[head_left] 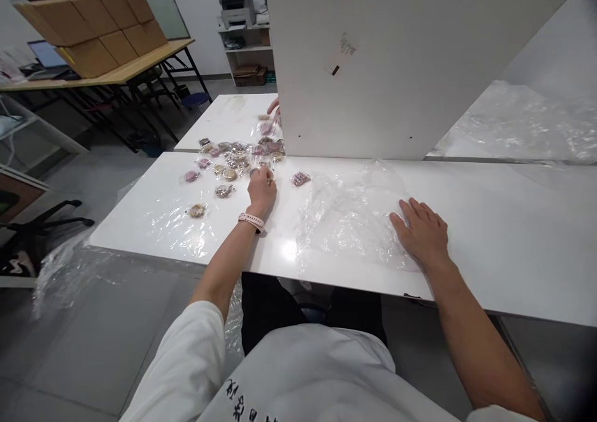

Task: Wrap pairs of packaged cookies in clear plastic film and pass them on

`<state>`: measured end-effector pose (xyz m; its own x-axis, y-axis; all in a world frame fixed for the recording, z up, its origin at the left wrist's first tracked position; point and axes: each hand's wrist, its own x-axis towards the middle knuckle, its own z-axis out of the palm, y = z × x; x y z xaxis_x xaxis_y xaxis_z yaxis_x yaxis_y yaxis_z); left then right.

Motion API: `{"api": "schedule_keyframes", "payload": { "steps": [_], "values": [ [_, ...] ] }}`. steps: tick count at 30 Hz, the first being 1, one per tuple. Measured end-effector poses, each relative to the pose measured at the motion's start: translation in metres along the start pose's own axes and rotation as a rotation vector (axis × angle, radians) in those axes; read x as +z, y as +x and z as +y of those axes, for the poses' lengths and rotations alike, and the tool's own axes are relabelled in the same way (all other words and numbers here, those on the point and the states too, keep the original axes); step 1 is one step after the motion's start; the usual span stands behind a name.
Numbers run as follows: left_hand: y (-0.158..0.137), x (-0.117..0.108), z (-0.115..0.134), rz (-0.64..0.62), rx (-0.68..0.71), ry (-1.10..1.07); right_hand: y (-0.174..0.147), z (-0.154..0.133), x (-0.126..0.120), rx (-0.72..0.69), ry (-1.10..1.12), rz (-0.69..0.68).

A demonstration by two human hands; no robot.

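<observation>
My left hand (pixel 262 191), with a pink band at the wrist, is closed with bent fingers at the near edge of a scatter of small wrapped snacks (pixel 230 174). What lies under its fingertips is mostly hidden. Just to its right is a single reddish wrapped snack (pixel 300 178). A crumpled clear plastic bag or sheet (pixel 349 223) spreads over the tabletop between my hands. At the right edge of that plastic, my right hand (pixel 423 230) rests palm down with fingers stretched out, holding nothing.
A tall white panel (pixel 373 99) stands upright along the far side of the white table (pixel 504 242). Past its left edge, another person's hand (pixel 275 108) reaches toward the snacks. More clear plastic (pixel 532 120) lies at the far right. Cardboard boxes (pixel 107 30) stand on a wooden table behind.
</observation>
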<state>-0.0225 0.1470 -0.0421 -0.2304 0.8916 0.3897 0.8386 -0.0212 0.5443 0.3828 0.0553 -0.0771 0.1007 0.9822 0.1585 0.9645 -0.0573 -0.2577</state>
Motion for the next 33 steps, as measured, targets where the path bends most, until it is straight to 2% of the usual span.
{"api": "schedule_keyframes", "payload": {
  "steps": [3,5,7,9,12,14,16,18,20,21,24,27,28,30,33],
  "values": [
    [-0.011,-0.010,0.022,0.151,-0.038,-0.231,0.001,0.006,0.002,0.035,-0.005,-0.003],
    [-0.028,-0.017,0.054,0.194,0.048,-0.441,0.002,0.006,0.003,0.031,-0.009,-0.007],
    [-0.046,-0.026,0.095,0.068,0.208,-0.636,0.001,0.004,0.002,0.015,-0.005,0.011],
    [-0.057,-0.036,0.135,-0.048,0.328,-0.715,0.000,0.000,-0.003,-0.014,0.010,0.119],
    [-0.057,-0.054,0.174,-0.079,0.363,-0.773,-0.004,-0.012,-0.016,-0.077,0.082,0.369],
    [-0.053,-0.061,0.184,-0.113,0.345,-0.811,-0.007,-0.022,-0.022,-0.183,0.144,0.395],
    [-0.055,-0.056,0.183,-0.243,0.342,-0.832,-0.010,-0.030,-0.022,-0.324,0.161,0.265],
    [-0.066,-0.038,0.175,-0.452,0.373,-0.796,-0.011,-0.032,-0.016,-0.404,0.125,0.108],
    [-0.082,-0.014,0.162,-0.639,0.459,-0.662,-0.010,-0.029,-0.007,-0.383,0.074,0.040],
    [-0.089,-0.002,0.155,-0.692,0.521,-0.555,-0.008,-0.026,-0.004,-0.355,0.053,0.038],
    [-0.101,0.017,0.134,-0.701,0.668,-0.265,-0.006,-0.014,-0.003,-0.261,0.015,0.077],
    [-0.101,0.002,0.110,-0.648,0.711,-0.172,-0.013,-0.007,-0.017,-0.163,0.034,0.230],
    [-0.099,-0.007,0.100,-0.631,0.693,-0.150,-0.019,-0.007,-0.024,-0.165,0.063,0.281],
    [-0.096,-0.025,0.077,-0.596,0.587,-0.096,-0.036,-0.009,-0.034,-0.257,0.155,0.308],
    [-0.094,-0.039,0.048,-0.553,0.384,-0.043,-0.066,-0.013,-0.038,-0.439,0.289,0.178]
  ]
}}
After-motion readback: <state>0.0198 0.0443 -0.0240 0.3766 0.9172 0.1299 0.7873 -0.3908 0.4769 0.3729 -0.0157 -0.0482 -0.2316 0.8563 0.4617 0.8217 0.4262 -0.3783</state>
